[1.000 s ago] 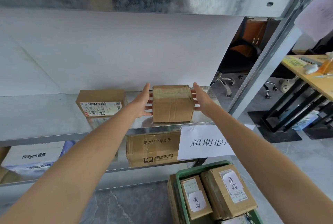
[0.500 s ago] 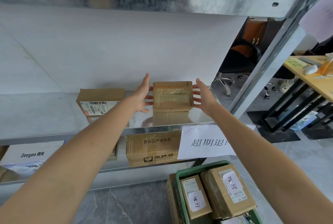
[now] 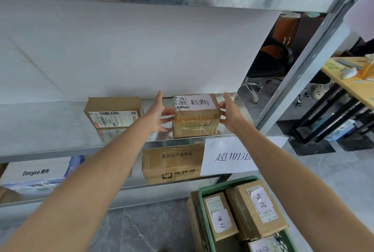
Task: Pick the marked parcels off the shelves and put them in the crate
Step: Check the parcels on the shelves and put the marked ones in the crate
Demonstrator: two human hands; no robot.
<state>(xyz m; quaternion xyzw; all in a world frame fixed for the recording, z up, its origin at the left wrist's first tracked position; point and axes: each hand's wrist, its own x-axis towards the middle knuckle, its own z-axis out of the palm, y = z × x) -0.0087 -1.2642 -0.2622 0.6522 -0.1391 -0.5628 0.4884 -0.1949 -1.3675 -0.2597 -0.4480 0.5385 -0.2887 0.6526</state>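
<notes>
Cardboard, brown, taped: one marked parcel [image 3: 196, 119], with a white hand-written slip on its top face, standing on the metal shelf [image 3: 50, 130] at centre frame, close to the front lip. Its long axis runs left to right across the frame. The left hand [image 3: 158, 115] is at its left end and the right hand [image 3: 229, 113] at its right end, both equally near. Grip: neither hand is clenched; straight fingers press the two end faces and the thumbs are raised, so the parcel sits squeezed between the hands and not wrapped. Whether its base is clear of the shelf cannot be told. Destination: the green crate [image 3: 204, 193] at the lower right of the frame, below the parcel and a little to its right, so the carry is judged to go down and toward the right edge. Crate contents: a small slip-marked parcel [image 3: 219, 215] on the left, a larger slip-marked parcel [image 3: 257, 209] beside it, and a third partly cut off at the bottom edge. Also on the shelf, left of centre: a barcode-labelled box [image 3: 114, 113], no slip visible. On the shelf below: a printed carton [image 3: 172, 162] and a white paper sign [image 3: 228, 156].
</notes>
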